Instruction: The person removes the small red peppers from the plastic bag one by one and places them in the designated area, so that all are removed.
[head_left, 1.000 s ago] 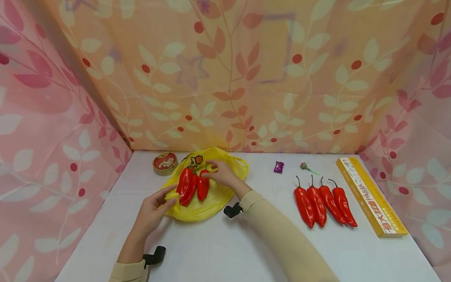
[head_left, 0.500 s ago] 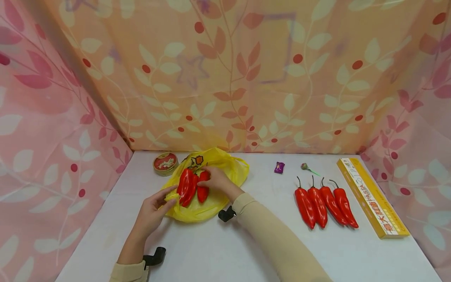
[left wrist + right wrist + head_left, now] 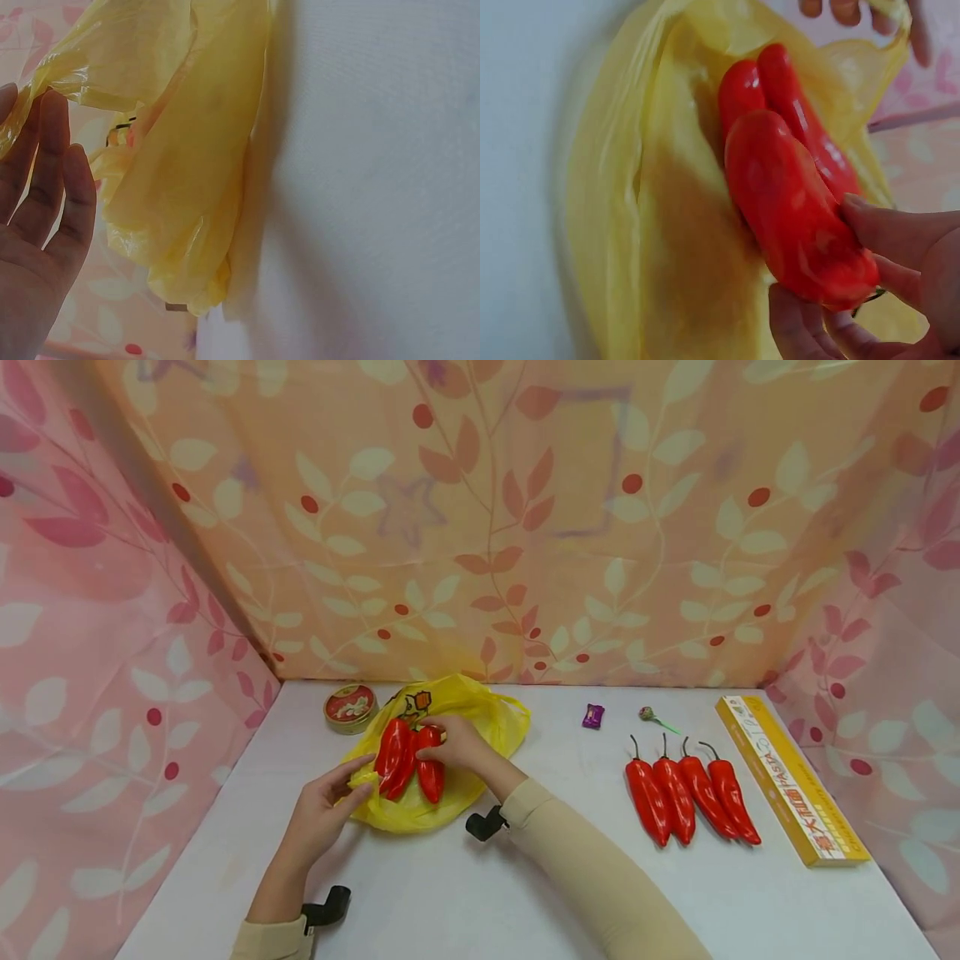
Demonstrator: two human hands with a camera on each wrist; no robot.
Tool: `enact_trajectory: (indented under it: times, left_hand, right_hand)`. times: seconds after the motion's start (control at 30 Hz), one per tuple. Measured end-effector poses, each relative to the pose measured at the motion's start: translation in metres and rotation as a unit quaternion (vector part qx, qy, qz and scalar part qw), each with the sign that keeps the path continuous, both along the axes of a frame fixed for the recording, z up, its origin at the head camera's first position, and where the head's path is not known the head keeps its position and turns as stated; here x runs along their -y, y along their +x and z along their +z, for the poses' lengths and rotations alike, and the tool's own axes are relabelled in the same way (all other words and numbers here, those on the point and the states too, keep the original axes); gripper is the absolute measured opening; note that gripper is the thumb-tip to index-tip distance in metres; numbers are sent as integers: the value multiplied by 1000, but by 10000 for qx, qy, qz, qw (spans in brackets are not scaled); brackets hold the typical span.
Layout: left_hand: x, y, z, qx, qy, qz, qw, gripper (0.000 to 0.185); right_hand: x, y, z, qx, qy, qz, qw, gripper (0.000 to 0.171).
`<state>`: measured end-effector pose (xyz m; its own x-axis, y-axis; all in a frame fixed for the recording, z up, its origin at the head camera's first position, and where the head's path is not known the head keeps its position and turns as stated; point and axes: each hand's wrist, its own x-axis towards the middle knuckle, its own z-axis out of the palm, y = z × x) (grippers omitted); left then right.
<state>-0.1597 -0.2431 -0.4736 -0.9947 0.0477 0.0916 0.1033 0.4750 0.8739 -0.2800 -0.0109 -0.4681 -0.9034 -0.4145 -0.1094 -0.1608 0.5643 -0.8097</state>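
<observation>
Three red peppers (image 3: 405, 760) lie on the yellow bag (image 3: 480, 727) at the counter's (image 3: 525, 893) left rear. Left hand (image 3: 326, 814) pinches the bag's near-left edge, fingers nearly straight. Just right, the right hand (image 3: 457, 745) grips the rightmost pepper's (image 3: 795, 210) stem end. Well apart to the right lie four more peppers (image 3: 693, 797).

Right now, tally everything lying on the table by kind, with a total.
Red peppers: 7, with 3 on the yellow bag and 4 in a row
Yellow plastic bag: 1
Round tin: 1
Purple candy: 1
Small green-stemmed item: 1
Pasta box: 1
Total: 12
</observation>
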Motion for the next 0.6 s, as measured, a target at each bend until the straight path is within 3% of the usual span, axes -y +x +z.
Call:
enact_trajectory:
  times: [0.3, 0.6]
  left_hand:
    - [1, 0, 1, -91, -3, -6, 10000, 47]
    - [3, 0, 2, 4, -53, 28, 10000, 49]
  right_hand:
    - [-32, 27, 21, -255, -14, 490, 9985, 51]
    - [-66, 55, 38, -414, -411, 498, 9971, 50]
